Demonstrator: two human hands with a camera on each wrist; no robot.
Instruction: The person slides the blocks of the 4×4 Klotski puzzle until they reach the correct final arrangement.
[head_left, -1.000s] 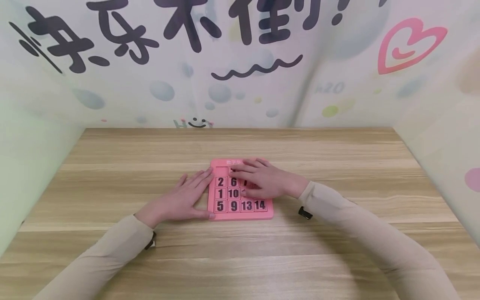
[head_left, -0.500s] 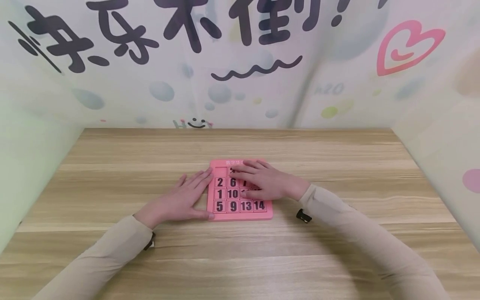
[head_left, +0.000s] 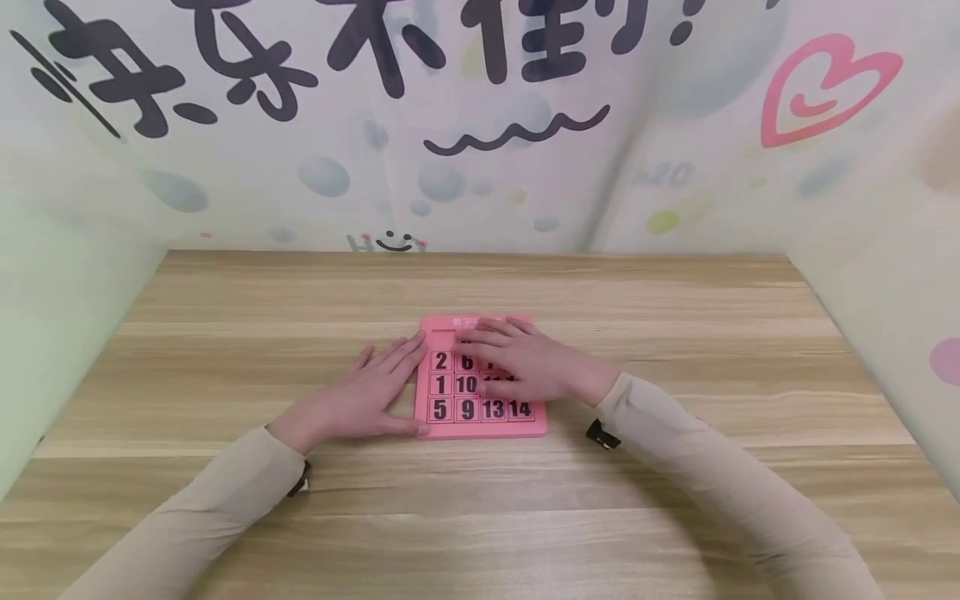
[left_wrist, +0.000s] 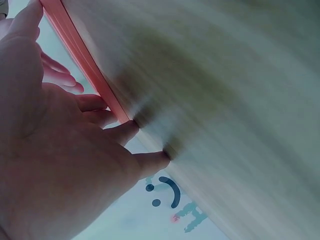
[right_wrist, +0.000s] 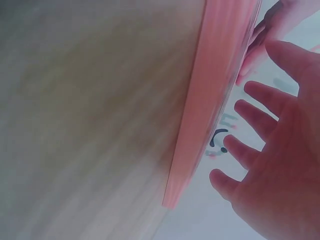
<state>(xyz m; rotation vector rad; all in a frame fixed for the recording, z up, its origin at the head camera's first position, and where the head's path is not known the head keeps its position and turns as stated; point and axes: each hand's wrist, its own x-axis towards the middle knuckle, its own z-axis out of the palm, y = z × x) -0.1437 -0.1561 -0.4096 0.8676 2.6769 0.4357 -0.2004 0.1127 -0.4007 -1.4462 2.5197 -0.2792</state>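
Observation:
A pink sliding number puzzle [head_left: 480, 432] lies flat on the wooden table in the head view. Black-numbered tiles fill most of it, such as the 5 tile [head_left: 440, 409], and a bare slot [head_left: 442, 338] shows at its top left. My left hand [head_left: 356, 402] rests along the left edge, fingers straight and thumb by the lower corner. The left wrist view has its fingertips against the frame's side. Over the upper right tiles spreads my right hand [head_left: 536, 365], hiding several of them. Its fingers [right_wrist: 260, 120] are extended and separated in the right wrist view.
The wood-grain table [head_left: 480, 517] surrounds the puzzle. Behind it rises a printed white wall [head_left: 315, 217] with large dark lettering and a pink heart [head_left: 825, 92]. Pale side walls stand left and right. A dark wrist device [head_left: 602, 434] shows under the right sleeve.
My right hand has shifted slightly left, covering more of the top-row tile beside the bare slot. My left hand and the puzzle stay in place.

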